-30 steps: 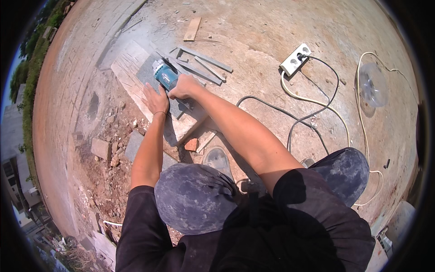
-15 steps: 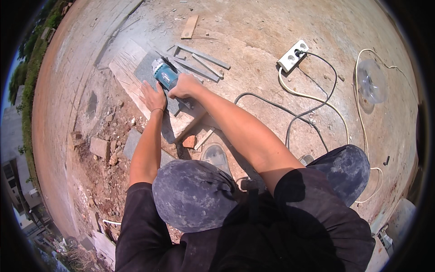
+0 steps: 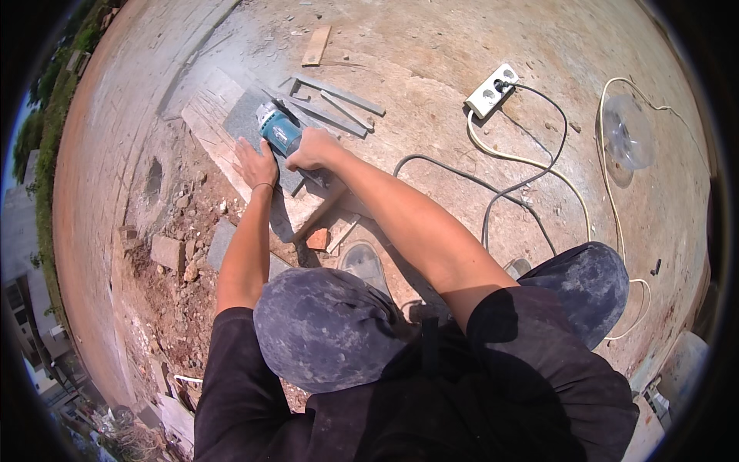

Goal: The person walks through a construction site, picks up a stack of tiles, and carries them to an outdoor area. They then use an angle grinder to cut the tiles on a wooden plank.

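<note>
My right hand [image 3: 314,149] is wrapped around the rear of a teal angle grinder [image 3: 280,134], whose silver head faces away from me. The grinder rests over a grey tile slab [image 3: 240,117], its disc edge close to the slab's right side. Pale dust hangs around the far end of the slab. My left hand [image 3: 255,164] lies flat with fingers stretched out, pressing at the slab's left edge beside the grinder. Under the slab is a pale, dusty board [image 3: 202,122]. Exactly where the disc meets the slab is hard to make out.
Narrow grey strips [image 3: 339,115] lie right of the slab. A white power strip [image 3: 490,91] holds a black plug; its black cable [image 3: 462,178] loops across the ground. A clear plastic container [image 3: 627,131] sits far right. Rubble [image 3: 167,251] and a red brick piece [image 3: 318,239] lie nearer.
The whole view has shifted slightly. Both hands keep their places on the slab and grinder, with little other visible movement.
</note>
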A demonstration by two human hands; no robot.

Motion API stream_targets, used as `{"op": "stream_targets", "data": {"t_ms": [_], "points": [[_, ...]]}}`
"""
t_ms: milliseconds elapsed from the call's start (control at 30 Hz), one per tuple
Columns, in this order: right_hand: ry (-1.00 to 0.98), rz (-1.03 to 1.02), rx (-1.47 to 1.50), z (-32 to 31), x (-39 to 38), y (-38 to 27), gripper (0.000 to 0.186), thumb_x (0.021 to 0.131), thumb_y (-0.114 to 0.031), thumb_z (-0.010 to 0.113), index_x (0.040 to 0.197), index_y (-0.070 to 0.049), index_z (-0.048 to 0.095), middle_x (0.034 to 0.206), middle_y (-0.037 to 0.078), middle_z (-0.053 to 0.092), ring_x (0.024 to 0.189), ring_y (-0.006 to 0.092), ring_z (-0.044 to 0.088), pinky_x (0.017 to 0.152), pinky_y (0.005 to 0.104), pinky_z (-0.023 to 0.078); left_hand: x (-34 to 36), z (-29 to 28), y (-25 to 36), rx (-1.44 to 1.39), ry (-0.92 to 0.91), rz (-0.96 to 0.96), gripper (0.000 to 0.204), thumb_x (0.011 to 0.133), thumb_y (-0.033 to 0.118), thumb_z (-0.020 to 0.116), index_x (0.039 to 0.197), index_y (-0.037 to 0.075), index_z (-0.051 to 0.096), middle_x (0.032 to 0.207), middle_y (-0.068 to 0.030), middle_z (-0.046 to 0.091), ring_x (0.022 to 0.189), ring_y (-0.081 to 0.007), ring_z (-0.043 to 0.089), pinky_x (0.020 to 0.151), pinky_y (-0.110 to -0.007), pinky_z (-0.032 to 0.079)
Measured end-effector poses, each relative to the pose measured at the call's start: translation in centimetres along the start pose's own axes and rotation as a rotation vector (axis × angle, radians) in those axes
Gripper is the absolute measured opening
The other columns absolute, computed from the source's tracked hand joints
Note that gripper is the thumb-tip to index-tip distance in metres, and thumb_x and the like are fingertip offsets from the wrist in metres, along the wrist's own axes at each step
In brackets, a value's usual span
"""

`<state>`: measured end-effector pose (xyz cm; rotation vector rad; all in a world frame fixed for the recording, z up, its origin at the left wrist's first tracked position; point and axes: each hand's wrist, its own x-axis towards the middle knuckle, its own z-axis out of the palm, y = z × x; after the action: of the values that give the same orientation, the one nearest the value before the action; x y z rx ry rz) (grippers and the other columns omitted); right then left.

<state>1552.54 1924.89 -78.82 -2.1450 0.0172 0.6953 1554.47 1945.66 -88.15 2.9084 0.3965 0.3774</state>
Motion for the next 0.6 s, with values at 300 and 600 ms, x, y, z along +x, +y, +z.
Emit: {"op": "stream_targets", "data": {"t_ms": [300, 600], "points": [[0.052, -0.078, 0.000, 0.1, -1.0, 0.9, 0.070, 0.053, -0.039, 0.079, 0.103, 0.008, 0.064, 0.104, 0.027, 0.065, 0.097, 0.0353, 0.065, 0.083, 0.0369, 0.054, 0.0, -0.2, 0.2, -0.003, -0.013, -0.013, 0.072, 0.094, 0.048, 0.039, 0.146, -0.001, 0.027, 0.150, -0.0229, 0.028, 0.142, -0.0325, 0.022, 0.116, -0.050, 0.006], [0.018, -0.032, -0.017, -0.2, -1.9, 1.7, 0.072, 0.054, -0.038, 0.080, 0.109, 0.004, 0.063, 0.113, 0.025, 0.063, 0.105, 0.0339, 0.063, 0.089, 0.0365, 0.052, 0.1, -0.3, 0.7, 0.000, -0.032, -0.023, 0.073, 0.094, 0.048, 0.039, 0.146, -0.001, 0.026, 0.150, -0.0223, 0.028, 0.143, -0.0315, 0.021, 0.116, -0.050, 0.006]]}}
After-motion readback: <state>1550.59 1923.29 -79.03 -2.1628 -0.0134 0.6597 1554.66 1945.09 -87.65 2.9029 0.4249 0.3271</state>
